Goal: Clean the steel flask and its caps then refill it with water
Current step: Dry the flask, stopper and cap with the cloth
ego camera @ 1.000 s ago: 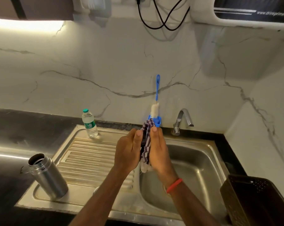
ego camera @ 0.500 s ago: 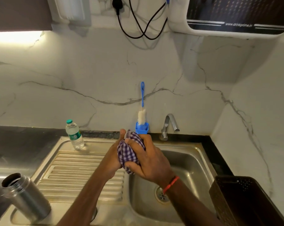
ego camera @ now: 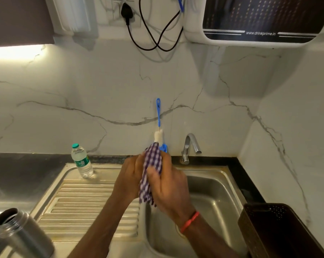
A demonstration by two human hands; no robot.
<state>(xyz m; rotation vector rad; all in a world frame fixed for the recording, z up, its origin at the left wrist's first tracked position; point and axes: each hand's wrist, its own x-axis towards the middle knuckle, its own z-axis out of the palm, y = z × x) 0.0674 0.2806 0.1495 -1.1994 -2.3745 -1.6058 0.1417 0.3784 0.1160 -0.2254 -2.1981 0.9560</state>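
Observation:
The steel flask [ego camera: 24, 234] stands uncapped at the near left corner of the sink's drainboard [ego camera: 86, 205]. Over the edge between drainboard and basin, my left hand [ego camera: 128, 178] and my right hand [ego camera: 168, 190] hold a purple checked cloth [ego camera: 150, 174] between them. My right hand's fingers wrap over the cloth; my left hand presses against it from the left. Whatever lies inside the cloth is hidden, and no flask cap is in view. Behind my hands a blue bottle brush [ego camera: 159, 125] stands upright against the wall in a blue holder.
A small plastic water bottle [ego camera: 82, 162] stands at the back of the drainboard. The tap [ego camera: 190, 147] is off above the steel basin [ego camera: 213, 198]. A dark perforated basket [ego camera: 280, 231] sits at the right. A water purifier [ego camera: 258, 21] and cables hang overhead.
My hands have kept working the cloth, from flat between the palms, to bunched, to stretched upright now. The view has tilted up and right, so the flask sits lower left.

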